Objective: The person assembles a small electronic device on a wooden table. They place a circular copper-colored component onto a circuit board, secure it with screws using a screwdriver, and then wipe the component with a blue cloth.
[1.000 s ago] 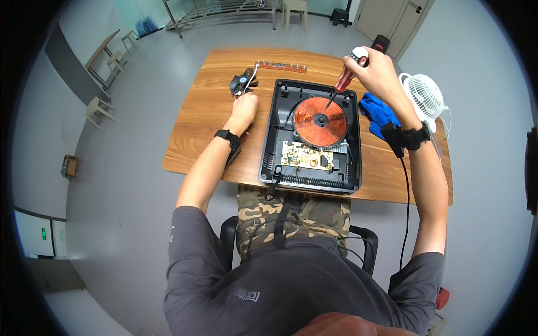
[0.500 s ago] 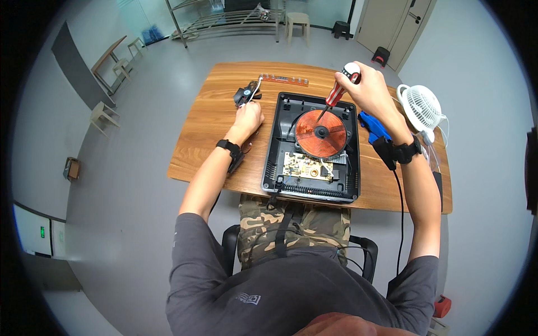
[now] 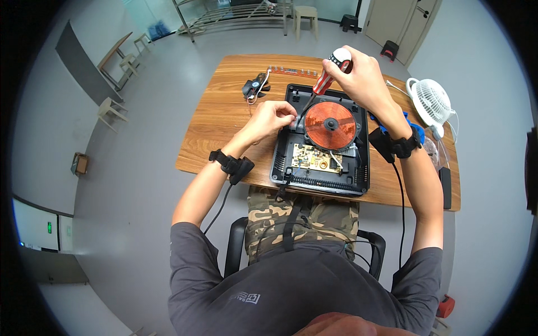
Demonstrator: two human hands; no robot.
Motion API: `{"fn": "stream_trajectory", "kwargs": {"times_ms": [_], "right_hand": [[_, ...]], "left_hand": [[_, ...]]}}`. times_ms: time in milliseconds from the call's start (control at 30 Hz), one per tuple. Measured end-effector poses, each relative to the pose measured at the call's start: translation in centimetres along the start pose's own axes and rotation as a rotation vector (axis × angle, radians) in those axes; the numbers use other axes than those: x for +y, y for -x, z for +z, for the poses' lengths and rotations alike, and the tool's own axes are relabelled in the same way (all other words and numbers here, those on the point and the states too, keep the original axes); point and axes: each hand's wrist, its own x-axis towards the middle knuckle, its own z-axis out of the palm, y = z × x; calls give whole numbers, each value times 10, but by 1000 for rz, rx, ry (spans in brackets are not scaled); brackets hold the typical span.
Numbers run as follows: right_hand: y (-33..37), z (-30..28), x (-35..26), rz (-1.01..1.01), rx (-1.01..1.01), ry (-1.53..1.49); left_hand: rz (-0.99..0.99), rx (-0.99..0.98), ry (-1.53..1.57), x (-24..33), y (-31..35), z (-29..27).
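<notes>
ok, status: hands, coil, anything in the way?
Right hand gripping screwdriver, shaft angled down by left edge of coil. Left hand pinched beside the shaft; can't tell if holding anything. Nothing covering coil in black case.

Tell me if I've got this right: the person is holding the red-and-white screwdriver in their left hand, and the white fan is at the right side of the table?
Not quite: the head view shows the red-and-white screwdriver in the person's right hand, not the left hand. The white fan is indeed at the right side of the table.
</notes>
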Motion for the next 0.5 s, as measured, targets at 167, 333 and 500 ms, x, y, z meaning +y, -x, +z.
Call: {"fn": "stream_trajectory", "kwargs": {"times_ms": [167,333,500], "right_hand": [[5,-1,12,10,13,7],[9,-3,15,11,-18,-30],[11,2,20,-33,-49,-60]], "left_hand": [[-44,0,57,-1,-1,8],[18,48,-109,-11,-2,16],[214,5,-408,5,3,28]]}}
